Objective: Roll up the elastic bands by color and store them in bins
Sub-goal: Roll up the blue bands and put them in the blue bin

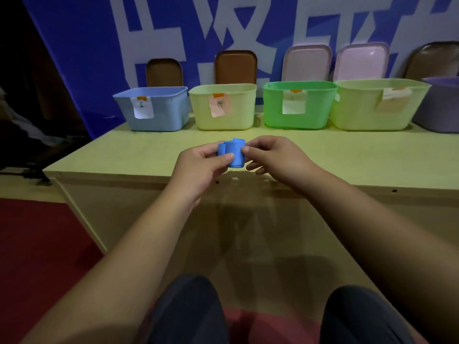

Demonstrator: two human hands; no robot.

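A rolled blue band [232, 153] is held above the table's [129, 155] near edge, pinched by the left hand [201, 165] and the right hand [273, 155]. Bare tabletop separates it from the bins, the blue bin [159, 112] at left.

**Table layout: bins, lids, rolled band**
Five bins stand in a row along the far edge of the table [124, 155]. From the table's left end they are bin 1 [159, 120], bin 2 [238, 117], bin 3 [273, 115], bin 4 [357, 120] and bin 5 [439, 115], which is cut off by the frame edge. The lids [235, 68] stand upright at the table's far side, one behind each bin and in front of the banner [74, 58]. The rolled band [233, 156] is above the table's near edge, with the left hand [201, 162] pinching its left side and the right hand [273, 155] pinching its right side.
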